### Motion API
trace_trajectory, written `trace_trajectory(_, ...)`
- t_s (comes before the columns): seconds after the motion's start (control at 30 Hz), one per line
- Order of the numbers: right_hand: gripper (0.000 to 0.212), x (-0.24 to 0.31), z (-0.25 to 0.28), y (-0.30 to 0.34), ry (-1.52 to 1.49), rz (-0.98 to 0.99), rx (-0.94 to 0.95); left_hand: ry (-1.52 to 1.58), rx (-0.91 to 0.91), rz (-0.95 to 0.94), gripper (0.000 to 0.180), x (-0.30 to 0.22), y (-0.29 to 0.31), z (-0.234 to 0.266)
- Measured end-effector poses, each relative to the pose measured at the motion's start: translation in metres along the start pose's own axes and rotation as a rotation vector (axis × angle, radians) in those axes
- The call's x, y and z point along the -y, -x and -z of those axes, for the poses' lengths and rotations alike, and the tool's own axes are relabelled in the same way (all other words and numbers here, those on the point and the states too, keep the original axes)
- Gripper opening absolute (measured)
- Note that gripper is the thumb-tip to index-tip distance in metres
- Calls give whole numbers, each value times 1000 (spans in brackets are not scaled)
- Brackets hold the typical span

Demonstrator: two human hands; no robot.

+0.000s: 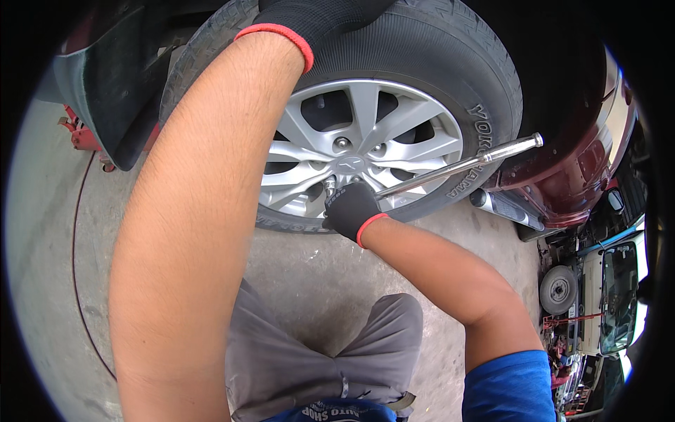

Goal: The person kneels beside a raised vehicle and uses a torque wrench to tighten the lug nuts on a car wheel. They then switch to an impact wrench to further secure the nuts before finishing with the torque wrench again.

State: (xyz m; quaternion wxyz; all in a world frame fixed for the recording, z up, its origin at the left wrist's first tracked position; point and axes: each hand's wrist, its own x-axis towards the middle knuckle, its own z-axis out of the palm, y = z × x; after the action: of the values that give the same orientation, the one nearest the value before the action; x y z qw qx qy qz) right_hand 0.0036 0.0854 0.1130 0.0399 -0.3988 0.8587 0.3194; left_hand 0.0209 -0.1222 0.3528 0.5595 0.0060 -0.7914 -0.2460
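Note:
An alloy wheel with a black tire (pixel 485 77) stands upright on a vehicle in front of me. My right hand (pixel 354 209), in a black glove with a red cuff, is closed around the head end of a long chrome breaker bar (pixel 450 171). A socket (pixel 330 187) shows beside its fingers at a lower lug nut position. The bar's handle slants up to the right across the spokes and tire. My left hand (pixel 320 20), gloved the same way, rests at the top of the tire; its fingers are out of sight. Other lug nuts (pixel 342 143) sit around the hub.
A red jack (pixel 83 133) stands on the concrete floor at left, near a dark hose (pixel 76 260). The maroon vehicle body (pixel 562 169) and a side step (pixel 508 209) lie to the right. Farther right are a loose wheel (pixel 559 290) and a white vehicle (pixel 605 295).

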Motion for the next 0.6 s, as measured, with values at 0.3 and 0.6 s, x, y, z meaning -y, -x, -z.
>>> trace_trajectory(0.3,20,10,8,-19,229,117,-65,7,-9,-28,53,5,1,-3)
trace_trajectory(0.6,57,-29,-59,9,-387,-17,-110,-8,1,-2,54,2,-1,-7)
